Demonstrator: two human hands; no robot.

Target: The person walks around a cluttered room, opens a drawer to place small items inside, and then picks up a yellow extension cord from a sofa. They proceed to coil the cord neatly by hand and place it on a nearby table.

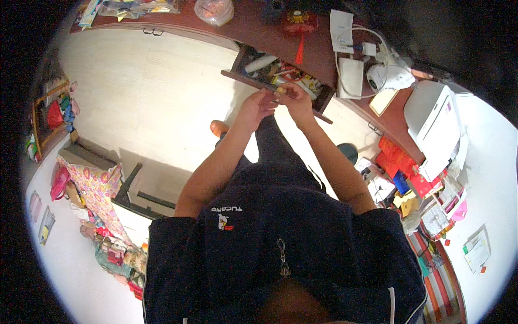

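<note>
Both hands meet close together at the front edge of an open desk drawer (pixel 244 79). My left hand (pixel 261 106) has its fingers bent and drawn together, and whatever they hold is too small to name. Beside it, my right hand (pixel 296 100) is closed in a pinch on a small yellowish thing (pixel 281 90) whose kind I cannot make out. Just beyond my fingers, the drawer is crowded with a white tube-shaped item (pixel 261 63) and several other small things, mostly jumbled together.
On the dark red desk (pixel 253 27) stand a clear round jar (pixel 214 11), a red tasselled ornament (pixel 300 24), a white camera-like device (pixel 389 77) with cables, and a white printer-like machine (pixel 438 116). Stools (pixel 135 186) and piled cloth lie left; red bags (pixel 399 156) sit right.
</note>
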